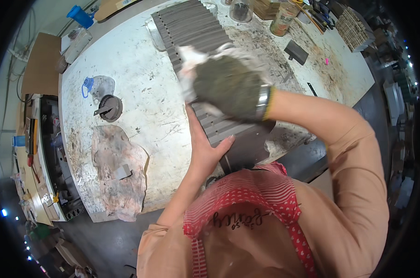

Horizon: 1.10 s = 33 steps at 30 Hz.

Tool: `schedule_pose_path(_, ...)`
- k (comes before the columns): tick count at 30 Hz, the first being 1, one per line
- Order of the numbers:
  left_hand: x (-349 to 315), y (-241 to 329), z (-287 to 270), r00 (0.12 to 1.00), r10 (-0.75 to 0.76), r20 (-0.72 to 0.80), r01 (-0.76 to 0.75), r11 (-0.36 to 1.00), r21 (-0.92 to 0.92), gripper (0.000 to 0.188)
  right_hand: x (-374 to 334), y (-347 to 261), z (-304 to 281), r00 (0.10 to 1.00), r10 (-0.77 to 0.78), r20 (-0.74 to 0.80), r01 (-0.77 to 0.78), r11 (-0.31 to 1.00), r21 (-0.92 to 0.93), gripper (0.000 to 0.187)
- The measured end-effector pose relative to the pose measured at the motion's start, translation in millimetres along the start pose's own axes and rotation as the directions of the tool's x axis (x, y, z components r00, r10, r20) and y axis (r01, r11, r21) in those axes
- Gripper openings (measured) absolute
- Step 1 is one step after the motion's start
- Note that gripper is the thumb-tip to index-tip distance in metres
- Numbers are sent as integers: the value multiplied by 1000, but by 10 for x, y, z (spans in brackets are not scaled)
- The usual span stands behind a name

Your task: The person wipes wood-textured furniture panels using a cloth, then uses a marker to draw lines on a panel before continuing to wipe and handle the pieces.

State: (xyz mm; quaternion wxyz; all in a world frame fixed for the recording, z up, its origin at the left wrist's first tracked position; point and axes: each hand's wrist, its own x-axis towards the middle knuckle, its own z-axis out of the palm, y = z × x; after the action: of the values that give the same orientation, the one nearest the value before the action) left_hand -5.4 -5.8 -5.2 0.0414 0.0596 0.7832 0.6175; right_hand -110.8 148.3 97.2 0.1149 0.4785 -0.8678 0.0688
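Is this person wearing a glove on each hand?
No: the right hand wears a dark green glove, but the left hand is bare.

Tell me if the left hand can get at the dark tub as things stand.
Probably yes: bare table lies between the left hand and the tub, with nothing visible in the way. The hand touches the slats, so it would likely have to leave them.

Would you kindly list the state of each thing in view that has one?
Grey strips: packed side by side
White cloth: bunched
Left hand: bare, spread against the strips
Right hand: gloved, holding the cloth
Stained cloth: spread out
Round container: open
Tabletop: stained
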Motion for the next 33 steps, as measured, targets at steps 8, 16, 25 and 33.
schedule_pose_path(8,20,116,-66,999,47,4,-46,995,-88,107,-165,405,-26,968,-93,-232,142,969,204,16)
schedule_pose_path(16,484,163,-546,998,33,-50,-44,971,-236,102,-415,854,-597,967,231,-110,-229,973,30,43)
schedule_pose_path(25,878,102,-351,987,14,157,82,808,-584,91,377,381,127,967,-209,-144,211,978,-5,29)
schedule_pose_path(33,934,57,-294,1000,5,7,-1,874,-487,96,193,581,-76,988,-67,136,62,997,40,28)
